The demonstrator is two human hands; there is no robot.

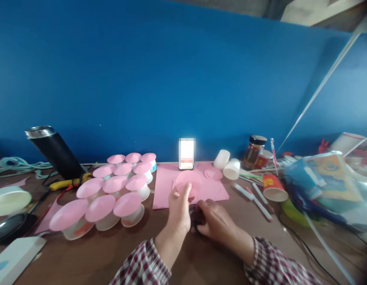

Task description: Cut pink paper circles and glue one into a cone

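Observation:
My left hand point(180, 206) pinches a round pink paper disc point(186, 180), thumb on top, over a pink sheet point(165, 186) lying on the brown table. Close beside it, my right hand point(214, 219) is closed around dark-handled scissors point(196, 223), whose blades are mostly hidden near the disc's lower edge. More pink discs point(213, 174) lie on the right part of the sheet. A phone with a bright, blurred screen point(187, 154) stands upright at the sheet's back edge. To the left are several paper cups topped with shallow pink cones point(101, 208).
A black flask point(54, 152) and a yellow-handled tool point(64, 184) are at the left. Right of the sheet are white cups point(231, 169), markers point(262, 202), a dark-lidded jar point(253, 152), a red cup point(274, 188) and plastic bags point(328, 186). A blue wall point(171, 79) rises behind.

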